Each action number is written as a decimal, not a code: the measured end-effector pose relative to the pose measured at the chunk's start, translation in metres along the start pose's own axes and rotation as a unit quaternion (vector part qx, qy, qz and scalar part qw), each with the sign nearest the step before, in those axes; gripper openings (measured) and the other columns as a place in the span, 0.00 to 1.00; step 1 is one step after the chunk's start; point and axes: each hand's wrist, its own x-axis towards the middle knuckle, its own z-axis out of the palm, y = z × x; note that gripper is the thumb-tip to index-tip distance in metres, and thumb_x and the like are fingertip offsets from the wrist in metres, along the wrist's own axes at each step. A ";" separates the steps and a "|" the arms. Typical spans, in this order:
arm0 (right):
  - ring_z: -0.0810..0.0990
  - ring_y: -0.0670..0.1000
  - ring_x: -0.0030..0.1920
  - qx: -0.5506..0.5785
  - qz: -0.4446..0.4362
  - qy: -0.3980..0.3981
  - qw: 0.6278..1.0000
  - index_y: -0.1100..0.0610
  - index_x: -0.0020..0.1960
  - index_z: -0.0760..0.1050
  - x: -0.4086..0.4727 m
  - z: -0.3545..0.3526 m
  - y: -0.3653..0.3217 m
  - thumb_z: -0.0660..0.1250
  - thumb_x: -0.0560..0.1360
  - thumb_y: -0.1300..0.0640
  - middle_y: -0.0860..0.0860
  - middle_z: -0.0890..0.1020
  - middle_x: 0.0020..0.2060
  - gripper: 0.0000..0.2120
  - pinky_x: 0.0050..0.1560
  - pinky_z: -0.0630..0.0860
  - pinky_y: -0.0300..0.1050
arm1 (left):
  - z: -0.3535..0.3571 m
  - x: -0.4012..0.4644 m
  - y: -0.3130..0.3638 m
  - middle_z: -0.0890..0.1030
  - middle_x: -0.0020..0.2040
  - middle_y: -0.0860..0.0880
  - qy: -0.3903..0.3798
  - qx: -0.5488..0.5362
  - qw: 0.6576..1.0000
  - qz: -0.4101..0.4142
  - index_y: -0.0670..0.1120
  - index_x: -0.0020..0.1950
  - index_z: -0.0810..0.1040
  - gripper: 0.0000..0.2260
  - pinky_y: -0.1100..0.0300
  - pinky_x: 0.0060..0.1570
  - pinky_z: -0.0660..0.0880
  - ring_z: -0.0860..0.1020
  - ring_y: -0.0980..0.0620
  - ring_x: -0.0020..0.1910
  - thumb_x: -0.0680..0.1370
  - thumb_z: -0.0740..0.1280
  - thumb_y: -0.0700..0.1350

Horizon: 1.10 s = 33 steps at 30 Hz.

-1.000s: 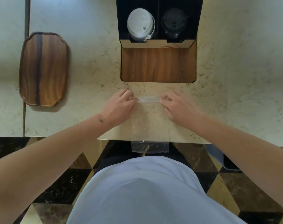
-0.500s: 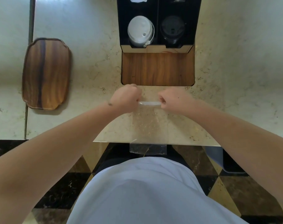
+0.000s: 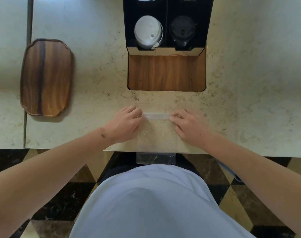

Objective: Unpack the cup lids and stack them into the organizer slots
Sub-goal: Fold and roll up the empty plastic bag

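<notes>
Both hands pinch the folded top edge of a clear plastic bag (image 3: 156,138) lying flat on the counter (image 3: 249,100): left hand (image 3: 124,124) at 9 o'clock, right hand (image 3: 189,126) at 3 o'clock. White lids (image 3: 147,32) and black lids (image 3: 182,30) sit in the organizer (image 3: 165,50) at 12 o'clock.

A clear plastic bag (image 3: 156,134) lies flat on the marble counter (image 3: 240,100), its near end hanging over the counter's front edge. The left hand (image 3: 124,125) and the right hand (image 3: 189,127) rest on either side of it, fingertips pressing the two ends of a narrow folded band along the bag's far edge. Beyond the hands a black organizer (image 3: 165,23) stands on a wooden base (image 3: 167,73); its left slot holds a stack of white lids (image 3: 148,32), its right slot a stack of black lids (image 3: 182,31). A wooden tray (image 3: 45,77) sits well off to the left.
</notes>
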 end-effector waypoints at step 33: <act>0.71 0.49 0.41 -0.017 -0.025 0.032 0.999 0.56 0.43 0.79 -0.008 0.007 -0.011 0.62 0.79 0.54 0.51 0.77 0.44 0.11 0.40 0.65 0.38 | 0.016 -0.005 0.014 0.77 0.45 0.45 0.039 -0.025 0.999 -0.001 0.42 0.46 0.78 0.03 0.51 0.43 0.75 0.72 0.46 0.42 0.79 0.68 0.41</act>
